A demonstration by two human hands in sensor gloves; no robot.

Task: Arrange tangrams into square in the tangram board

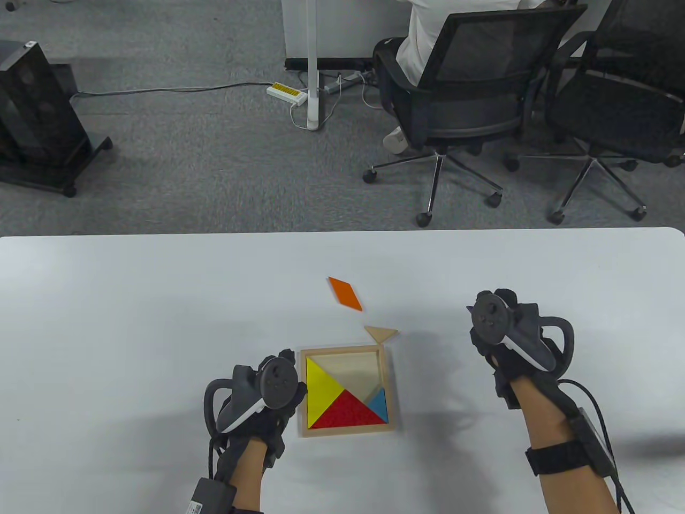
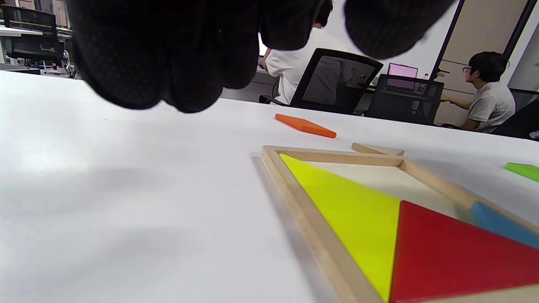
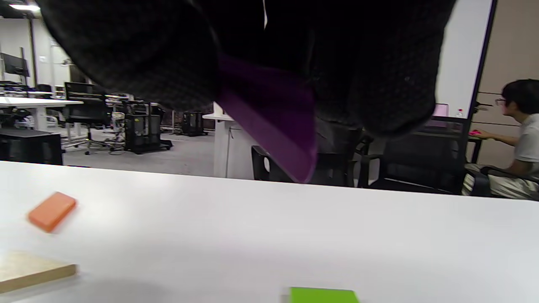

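So the tangram board [image 1: 347,431], a shallow wooden square tray, sits on the white table [image 1: 134,321] near the front edge, and it's only partly filled. A big yellow triangle [image 1: 321,388] takes up the left side, a big red triangle [image 1: 350,412] fills the bottom, and a small blue triangle [image 1: 379,404] is wedged against the right wall, touching the red one. The upper right part of the tray shows bare wood. The left hand [image 1: 267,396] is right beside the board's left edge; from the left wrist view its fingers [image 2: 168,63] hang loosely curled above the table with nothing in them, so I'd call it relaxed and empty. The right hand [image 1: 503,334] is well off to the right of the board, lifted off the table, and the right wrist view shows it pinching a purple piece [image 3: 273,118] between its gloved fingers, one corner of the piece poking down out of the grip. Loose pieces lying out on the table: an orange parallelogram [image 1: 345,293] beyond the board, a plain wooden triangle [image 1: 381,333] just past the board's top right corner, and a green piece [image 3: 323,295] that only shows up in the wrist views, off to the right of the board below the right hand. Past the table there are black office chairs [image 1: 471,85] with a person sitting in one.
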